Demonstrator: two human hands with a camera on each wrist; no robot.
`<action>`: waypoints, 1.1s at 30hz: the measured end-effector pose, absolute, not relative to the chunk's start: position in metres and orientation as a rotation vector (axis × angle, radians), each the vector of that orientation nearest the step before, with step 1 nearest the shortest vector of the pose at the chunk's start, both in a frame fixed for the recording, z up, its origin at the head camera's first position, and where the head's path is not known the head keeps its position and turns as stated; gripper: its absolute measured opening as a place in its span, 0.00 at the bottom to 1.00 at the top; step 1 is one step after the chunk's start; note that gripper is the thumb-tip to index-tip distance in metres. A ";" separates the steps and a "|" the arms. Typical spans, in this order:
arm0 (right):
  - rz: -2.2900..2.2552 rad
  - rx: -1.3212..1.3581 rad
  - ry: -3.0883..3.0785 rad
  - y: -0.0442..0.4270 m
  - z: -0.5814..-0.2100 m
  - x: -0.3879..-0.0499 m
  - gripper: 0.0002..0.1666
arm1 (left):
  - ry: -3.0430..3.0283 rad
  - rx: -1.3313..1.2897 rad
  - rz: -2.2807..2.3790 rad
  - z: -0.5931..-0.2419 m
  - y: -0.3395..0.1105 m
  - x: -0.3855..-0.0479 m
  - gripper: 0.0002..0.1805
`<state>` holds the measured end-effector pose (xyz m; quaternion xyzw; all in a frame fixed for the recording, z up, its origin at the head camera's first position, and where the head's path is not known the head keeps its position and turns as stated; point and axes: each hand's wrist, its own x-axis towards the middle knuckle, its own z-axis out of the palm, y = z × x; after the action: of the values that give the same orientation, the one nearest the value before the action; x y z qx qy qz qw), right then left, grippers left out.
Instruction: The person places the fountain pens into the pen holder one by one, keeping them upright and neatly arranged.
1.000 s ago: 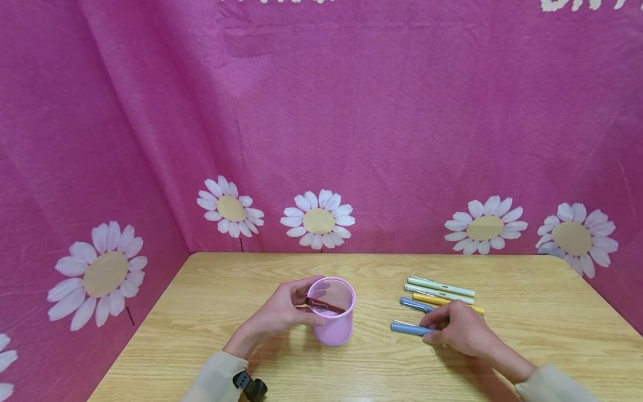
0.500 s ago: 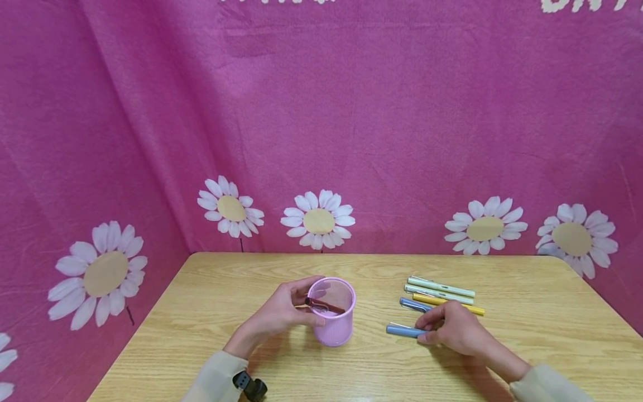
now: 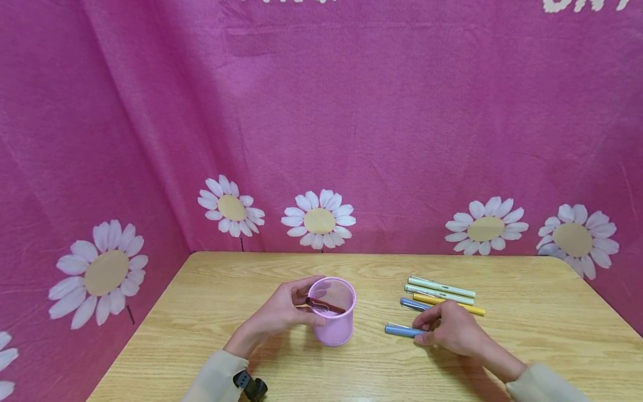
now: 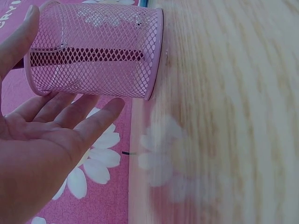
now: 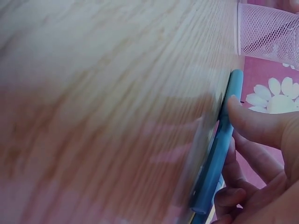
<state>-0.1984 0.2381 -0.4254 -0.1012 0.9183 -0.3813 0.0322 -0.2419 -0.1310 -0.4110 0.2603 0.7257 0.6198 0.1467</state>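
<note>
1. Just below the centre of the head view, a pink mesh cup (image 3: 335, 333) is held by the left hand (image 3: 281, 312), with the thumb placed on the near side and the fingers spread around the far side.
2. Inside the cup, a dark red pen (image 3: 318, 304) is leaned at a slant; its clip end is seen at the left of the rim, and in the left wrist view its body is shown through the mesh.
3. At the lower right of the head view, a blue pen (image 3: 400, 330) is pinched by the right hand (image 3: 454, 329), the grip being narrow; its clip end is pointed left, towards the cup, from which it is set apart.
4. Just above that pen in the frame, a second blue pen (image 3: 413, 304) is partly covered by the right hand.
5. Further up, a yellow pen (image 3: 471, 308), a lower pale green pen (image 3: 442, 295) and an upper pale green pen (image 3: 442, 286) are laid side by side on the wooden table (image 3: 311, 374).
6. A pink cloth (image 3: 351, 111) printed with white daisies is hung behind the table, across the upper frame.
</note>
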 end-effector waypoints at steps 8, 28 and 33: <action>-1.158 -0.257 2.842 0.235 -0.427 -0.199 0.13 | 2.096 0.752 1.778 -0.411 -0.131 -0.242 0.46; -1.068 -0.192 2.886 0.228 -0.424 -0.199 0.14 | 2.076 0.751 1.786 -0.411 -0.132 -0.242 0.46; -1.072 -0.203 2.881 0.229 -0.424 -0.198 0.14 | 2.069 0.760 1.794 -0.412 -0.132 -0.242 0.47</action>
<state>-0.1984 0.2287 -0.4235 -0.0660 0.9347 -0.3479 0.0305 -0.2424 -0.1319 -0.4116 0.2643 0.7200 0.6242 0.1491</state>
